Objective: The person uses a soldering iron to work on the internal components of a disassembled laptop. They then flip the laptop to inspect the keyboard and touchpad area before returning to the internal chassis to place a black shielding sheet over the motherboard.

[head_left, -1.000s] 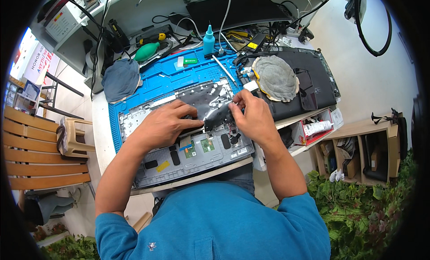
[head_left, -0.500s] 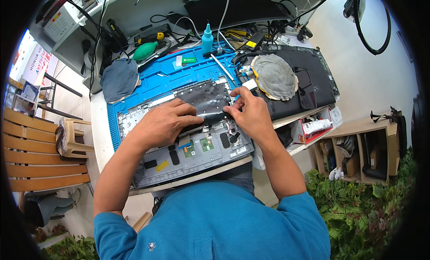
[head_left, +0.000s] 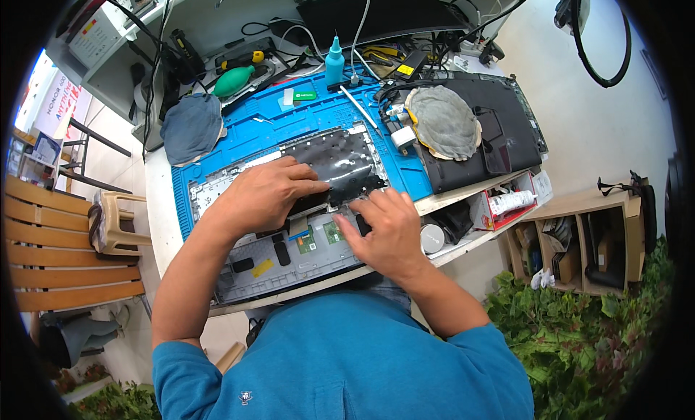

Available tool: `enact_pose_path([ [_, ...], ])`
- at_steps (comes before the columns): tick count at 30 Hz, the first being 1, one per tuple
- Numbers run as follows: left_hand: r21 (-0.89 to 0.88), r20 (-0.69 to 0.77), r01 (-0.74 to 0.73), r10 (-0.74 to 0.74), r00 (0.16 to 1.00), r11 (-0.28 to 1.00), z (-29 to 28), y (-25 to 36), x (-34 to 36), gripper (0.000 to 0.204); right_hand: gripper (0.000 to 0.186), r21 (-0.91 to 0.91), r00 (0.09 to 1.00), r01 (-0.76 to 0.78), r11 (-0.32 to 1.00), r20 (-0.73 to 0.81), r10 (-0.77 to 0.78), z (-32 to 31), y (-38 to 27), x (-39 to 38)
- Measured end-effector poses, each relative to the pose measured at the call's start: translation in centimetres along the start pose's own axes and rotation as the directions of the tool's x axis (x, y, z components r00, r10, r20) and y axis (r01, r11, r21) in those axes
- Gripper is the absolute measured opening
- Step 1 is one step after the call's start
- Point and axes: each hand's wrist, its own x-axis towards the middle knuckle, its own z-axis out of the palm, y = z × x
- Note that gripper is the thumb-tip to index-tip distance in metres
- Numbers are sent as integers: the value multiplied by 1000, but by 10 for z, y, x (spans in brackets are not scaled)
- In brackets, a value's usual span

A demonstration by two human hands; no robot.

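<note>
An opened laptop's grey lower shell point(head_left: 329, 252) lies in front of me, inner side up, with small green boards and black rectangular pads in its near part. A shiny black sheet point(head_left: 340, 159) covers the middle of its keyboard side. My left hand point(head_left: 266, 194) rests on that sheet's left part, fingers stretched out and fingertips touching it. My right hand point(head_left: 385, 230) is at the sheet's near right corner. Its fingers are bent at the edge and its thumb stands apart over the shell. What lies under both palms is hidden.
Under the shell is a blue repair mat point(head_left: 253, 134). A blue dropper bottle point(head_left: 334, 62) and a green air blower point(head_left: 234, 81) stand behind. Grey cloth pads lie left point(head_left: 192, 127) and right point(head_left: 443, 123), the latter on a black laptop part point(head_left: 503, 134). A round lid point(head_left: 432, 238) shows at right.
My right hand has moved nearer and left, from the sheet's right edge to its near right corner. The shell's right edge has shifted slightly. My left hand stays nearly where it was.
</note>
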Motion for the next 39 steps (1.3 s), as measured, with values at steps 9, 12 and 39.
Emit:
enact_pose_path([
  [9,58,10,-77,76,997,995,1,-1,2,54,32,-53,989,-143,988,-33,142,25,-12,-1],
  [12,54,1,-89,89,996,995,4,-3,3,54,30,1,983,-184,983,-22,184,27,-11,0],
  [39,3,-21,-34,34,999,999,4,4,6,42,34,43,993,66,997,90,-70,2,-4,-1],
])
